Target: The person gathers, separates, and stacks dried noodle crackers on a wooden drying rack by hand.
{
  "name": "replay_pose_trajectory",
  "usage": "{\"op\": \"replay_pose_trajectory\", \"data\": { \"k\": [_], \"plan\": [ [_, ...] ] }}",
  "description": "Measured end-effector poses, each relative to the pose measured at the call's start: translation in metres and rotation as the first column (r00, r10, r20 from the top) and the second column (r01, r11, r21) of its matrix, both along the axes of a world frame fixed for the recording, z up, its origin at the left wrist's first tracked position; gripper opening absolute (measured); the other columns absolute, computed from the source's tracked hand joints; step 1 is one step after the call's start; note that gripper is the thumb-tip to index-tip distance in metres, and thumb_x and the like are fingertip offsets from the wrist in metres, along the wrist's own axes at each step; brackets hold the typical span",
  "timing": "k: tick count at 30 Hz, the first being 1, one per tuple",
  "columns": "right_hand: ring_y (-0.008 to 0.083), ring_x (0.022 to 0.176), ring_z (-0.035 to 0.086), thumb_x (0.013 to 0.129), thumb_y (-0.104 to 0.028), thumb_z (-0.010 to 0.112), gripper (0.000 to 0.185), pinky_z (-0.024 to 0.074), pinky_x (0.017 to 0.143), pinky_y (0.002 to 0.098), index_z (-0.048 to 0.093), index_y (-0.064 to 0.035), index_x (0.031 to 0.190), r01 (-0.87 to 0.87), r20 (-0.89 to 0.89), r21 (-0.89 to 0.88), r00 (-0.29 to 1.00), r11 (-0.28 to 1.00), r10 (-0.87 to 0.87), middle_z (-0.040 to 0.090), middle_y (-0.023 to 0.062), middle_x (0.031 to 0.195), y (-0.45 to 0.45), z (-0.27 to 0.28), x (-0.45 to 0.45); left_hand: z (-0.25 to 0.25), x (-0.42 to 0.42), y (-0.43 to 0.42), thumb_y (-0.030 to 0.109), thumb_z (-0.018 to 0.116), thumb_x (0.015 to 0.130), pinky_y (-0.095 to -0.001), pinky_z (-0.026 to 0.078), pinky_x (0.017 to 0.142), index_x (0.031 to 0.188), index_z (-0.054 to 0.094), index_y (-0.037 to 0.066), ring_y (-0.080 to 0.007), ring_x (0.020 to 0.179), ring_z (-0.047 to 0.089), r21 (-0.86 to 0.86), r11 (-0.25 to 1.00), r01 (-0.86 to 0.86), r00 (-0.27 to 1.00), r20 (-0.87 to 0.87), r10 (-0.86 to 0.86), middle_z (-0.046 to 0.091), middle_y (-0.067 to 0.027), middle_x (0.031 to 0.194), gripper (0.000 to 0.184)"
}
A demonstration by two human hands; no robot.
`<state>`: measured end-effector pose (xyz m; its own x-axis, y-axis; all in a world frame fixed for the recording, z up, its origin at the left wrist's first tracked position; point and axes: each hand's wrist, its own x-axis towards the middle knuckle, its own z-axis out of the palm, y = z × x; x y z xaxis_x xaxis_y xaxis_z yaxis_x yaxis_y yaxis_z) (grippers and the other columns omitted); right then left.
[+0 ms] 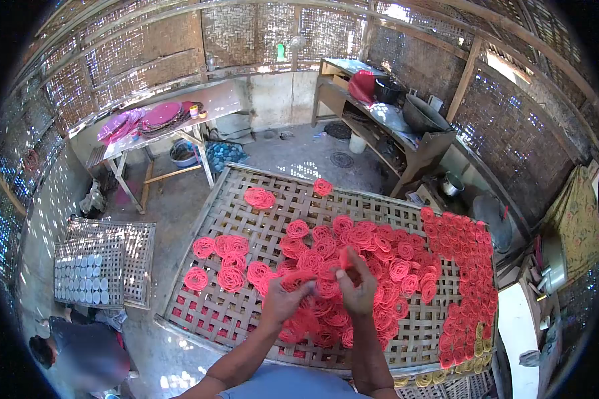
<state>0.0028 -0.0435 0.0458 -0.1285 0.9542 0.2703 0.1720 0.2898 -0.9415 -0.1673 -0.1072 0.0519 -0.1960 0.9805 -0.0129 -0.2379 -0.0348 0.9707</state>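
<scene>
Left hand (pixel 287 297) grips a red coil (pixel 297 276), tilted, long axis roughly sideways, above the pile (pixel 383 249); right hand (pixel 358 287) pinches red strands (pixel 344 258). Woven rack (pixel 213 203) beneath, grey floor (pixel 279 156), woven walls (pixel 229 36), person (pixel 90 349) low at left.

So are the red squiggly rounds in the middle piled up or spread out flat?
Piled up: the middle rounds overlap in a messy heap on the woven rack, hiding its weave there.

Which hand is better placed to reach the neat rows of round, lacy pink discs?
Probably your right hand: it is nearer those rows, at the right of the slatted woven tray, than your left hand.
</scene>
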Motion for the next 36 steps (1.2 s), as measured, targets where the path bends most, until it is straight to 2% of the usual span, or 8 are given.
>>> {"op": "replay_pose_trajectory", "data": {
  "k": [5, 10, 20, 26, 28, 30, 33, 36],
  "plan": [
    [0.0157, 0.102, 0.064, 0.086, -0.018, 0.075, 0.05, 0.0501, 0.09, 0.0304, 0.059, -0.0025, 0.131, 0.028, 0.523, 0.583, 0.752, 0.812, -0.401, 0.068, 0.0122, 0.113, -0.014, 0.04, -0.006, 0.009, -0.011, 0.019, 0.009, 0.068, 0.092, -0.0283, 0.054, 0.056, 0.105, 0.068, -0.001, -0.0163, 0.061, 0.066, -0.027, 0.966, -0.258, 0.939, 0.229, 0.257, 0.069, -0.0078, 0.074, 0.017],
    [0.0106, 0.092, 0.059, 0.091, -0.021, 0.071, 0.033, 0.0473, 0.082, 0.0265, 0.064, -0.0031, 0.119, -0.16, 0.082, -0.241, 0.979, 0.957, 0.184, 0.067, 0.0045, 0.1, -0.049, 0.017, -0.023, 0.012, -0.005, 0.028, 0.014, 0.069, 0.093, -0.029, 0.053, 0.055, 0.104, 0.068, 0.0, -0.0156, 0.058, 0.063, -0.017, 0.936, -0.352, 0.892, 0.296, 0.341, 0.065, -0.0054, 0.069, 0.018],
    [0.009, 0.077, 0.049, 0.101, -0.025, 0.059, 0.022, 0.0422, 0.071, 0.026, 0.063, -0.0032, 0.098, -0.192, -0.311, -0.157, 0.941, 0.969, 0.136, 0.053, -0.0027, 0.082, -0.045, -0.012, -0.027, 0.015, 0.007, 0.033, 0.018, 0.069, 0.093, -0.0289, 0.051, 0.053, 0.105, 0.069, 0.0, -0.0148, 0.055, 0.061, -0.103, 0.928, -0.359, 0.851, 0.371, 0.371, 0.063, -0.0029, 0.066, 0.021],
    [0.0057, 0.077, 0.048, 0.103, -0.023, 0.056, 0.019, 0.0414, 0.07, 0.0243, 0.063, -0.0054, 0.099, -0.132, -0.503, -0.196, 0.864, 0.972, 0.016, 0.054, -0.0057, 0.084, -0.032, -0.018, -0.018, -0.011, -0.004, 0.042, 0.022, 0.071, 0.092, -0.0299, 0.054, 0.065, 0.109, 0.069, -0.001, -0.0156, 0.069, 0.066, 0.062, 0.939, -0.338, 0.941, 0.039, 0.336, 0.07, -0.0059, 0.081, 0.029],
    [0.0057, 0.077, 0.048, 0.102, -0.023, 0.056, 0.019, 0.0415, 0.07, 0.0243, 0.063, -0.0049, 0.099, -0.044, -0.555, -0.186, 0.829, 0.982, -0.068, 0.056, -0.0055, 0.084, -0.025, -0.014, -0.018, -0.012, -0.007, 0.04, 0.021, 0.072, 0.091, -0.0299, 0.054, 0.07, 0.113, 0.068, -0.001, -0.0144, 0.075, 0.066, 0.463, 0.834, -0.299, 0.621, -0.57, 0.539, 0.071, -0.0057, 0.084, 0.032],
    [0.006, 0.079, 0.05, 0.102, -0.022, 0.057, 0.018, 0.0432, 0.074, 0.0246, 0.063, -0.0068, 0.097, 0.024, -0.563, -0.186, 0.817, 0.982, -0.126, 0.059, -0.0046, 0.087, -0.021, -0.009, -0.019, -0.007, -0.003, 0.035, 0.021, 0.073, 0.09, -0.0296, 0.053, 0.073, 0.114, 0.068, -0.002, -0.0135, 0.078, 0.065, 0.61, 0.784, -0.117, 0.315, -0.725, 0.612, 0.071, -0.006, 0.086, 0.033],
    [0.0064, 0.078, 0.05, 0.102, -0.024, 0.056, 0.02, 0.0433, 0.073, 0.0253, 0.063, -0.0056, 0.098, 0.093, -0.545, -0.183, 0.819, 0.979, -0.18, 0.059, -0.0038, 0.087, -0.02, 0.001, -0.022, 0.007, 0.012, 0.015, 0.019, 0.073, 0.09, -0.0284, 0.051, 0.074, 0.111, 0.069, -0.003, -0.0126, 0.078, 0.063, 0.443, 0.895, -0.047, 0.582, -0.717, 0.385, 0.071, -0.0065, 0.087, 0.031],
    [0.0078, 0.082, 0.053, 0.103, -0.025, 0.055, 0.023, 0.0449, 0.075, 0.0266, 0.064, -0.0039, 0.1, 0.039, -0.582, -0.187, 0.8, 0.982, -0.143, 0.062, -0.0012, 0.089, -0.017, -0.016, -0.017, -0.001, 0.022, 0.005, 0.019, 0.073, 0.09, -0.0273, 0.051, 0.074, 0.106, 0.07, -0.002, -0.0117, 0.079, 0.063, 0.061, 0.996, 0.068, 0.955, -0.293, -0.047, 0.071, -0.006, 0.088, 0.026]
  ]
}}
